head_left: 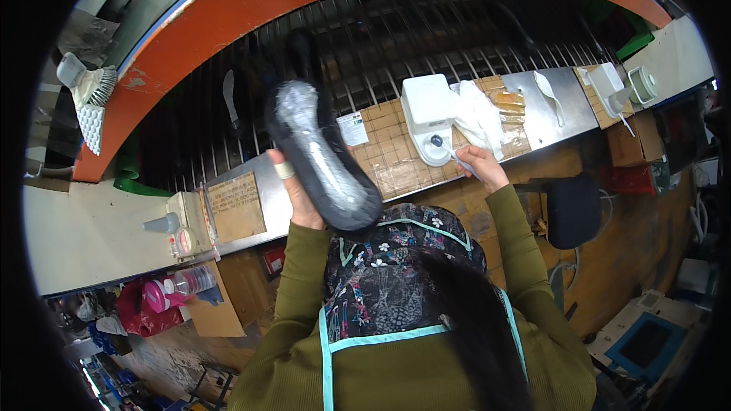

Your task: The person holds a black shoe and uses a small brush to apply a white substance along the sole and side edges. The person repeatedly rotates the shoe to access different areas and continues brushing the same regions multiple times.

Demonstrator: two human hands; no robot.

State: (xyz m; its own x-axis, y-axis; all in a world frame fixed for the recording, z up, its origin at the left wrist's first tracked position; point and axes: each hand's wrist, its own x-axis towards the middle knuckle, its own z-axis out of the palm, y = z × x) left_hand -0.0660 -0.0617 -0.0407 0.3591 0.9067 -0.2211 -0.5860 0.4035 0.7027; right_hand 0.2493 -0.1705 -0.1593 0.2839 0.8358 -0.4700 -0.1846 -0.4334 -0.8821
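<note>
Shoe [321, 156], probably stiff, slick-centred, best held by edges; clasped in left hand [301, 196], handle [462, 163] pinched in right hand [483, 167].

Top [403, 373]: olive green, finely ribbed knit
Sleeves [525, 247]: long, matching olive green, reaching the wrists
Apron [392, 293]: black ground, busy print of white flowers and small pink, blue and grey figures
Trim [381, 339]: pale turquoise, edging the apron's top and lower down
Straps [326, 365]: narrow, the same turquoise
Left hand [304, 204]: ungloved, pale wrap [284, 170] around one digit
Right hand [486, 168]: ungloved
Hair [487, 327]: long, loose
</note>
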